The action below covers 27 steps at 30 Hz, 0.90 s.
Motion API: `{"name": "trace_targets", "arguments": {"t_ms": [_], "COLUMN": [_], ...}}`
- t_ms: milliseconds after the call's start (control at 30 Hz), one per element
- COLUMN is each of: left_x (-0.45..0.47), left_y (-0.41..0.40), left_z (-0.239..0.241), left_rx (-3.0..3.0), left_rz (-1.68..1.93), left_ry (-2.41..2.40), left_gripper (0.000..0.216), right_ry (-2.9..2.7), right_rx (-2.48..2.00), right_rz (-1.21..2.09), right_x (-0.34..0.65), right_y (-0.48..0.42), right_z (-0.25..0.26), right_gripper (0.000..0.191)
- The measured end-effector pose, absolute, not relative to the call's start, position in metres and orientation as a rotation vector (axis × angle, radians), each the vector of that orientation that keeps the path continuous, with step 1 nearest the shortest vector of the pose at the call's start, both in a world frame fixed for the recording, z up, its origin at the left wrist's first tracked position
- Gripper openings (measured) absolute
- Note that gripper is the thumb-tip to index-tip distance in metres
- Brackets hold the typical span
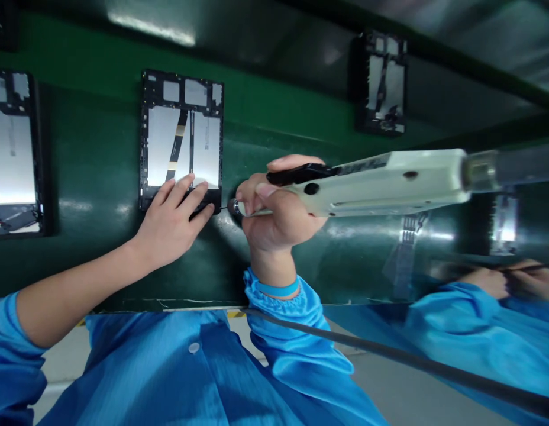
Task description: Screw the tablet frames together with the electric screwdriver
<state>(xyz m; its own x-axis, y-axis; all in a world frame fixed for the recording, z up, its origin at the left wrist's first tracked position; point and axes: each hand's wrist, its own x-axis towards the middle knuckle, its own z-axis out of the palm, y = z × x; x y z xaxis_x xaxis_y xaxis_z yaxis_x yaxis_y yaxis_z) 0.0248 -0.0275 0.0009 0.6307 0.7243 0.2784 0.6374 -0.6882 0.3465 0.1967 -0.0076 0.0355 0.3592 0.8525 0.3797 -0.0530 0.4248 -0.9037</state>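
Note:
An open tablet frame (181,127) with silver plates and flat ribbon cables lies on the green conveyor belt (92,154). My left hand (170,222) rests flat on its near edge, fingers spread. My right hand (277,207) grips a pale electric screwdriver (381,180) lying sideways. Its thin bit (225,207) touches the frame's near right corner. A blue wristband sits on my right wrist.
Another open tablet frame (12,157) lies at the left edge and a third (383,83) farther along at upper right. A dark cable (390,352) crosses my blue coat. Another person's hands and blue sleeve (500,296) work at the right.

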Motion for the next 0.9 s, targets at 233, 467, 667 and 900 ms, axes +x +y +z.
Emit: {"name": "trace_targets", "arguments": {"t_ms": [233,467,667,900], "left_x": [0.025,0.025,0.025,0.025], "left_y": [-0.026,-0.028,-0.026,-0.025], "left_z": [0.002,0.001,0.003,0.003], "left_rx": [2.666,2.641,2.662,2.641], "left_rz": [0.592,0.588,0.588,0.591], "left_ry": [1.086,1.114,1.092,1.104], "left_gripper": [0.031,0.032,0.031,0.031], "right_ry": [-1.030,-1.003,-1.021,-1.057], "right_rx": [-0.951,-0.978,-0.932,-0.950], "right_rz": [0.685,0.680,0.714,0.711], "right_x": [0.197,0.195,0.197,0.195], "right_y": [-0.005,-0.002,-0.001,-0.004], "right_z": [0.036,0.037,0.032,0.025], "right_gripper": [0.013,0.013,0.015,0.014]}}
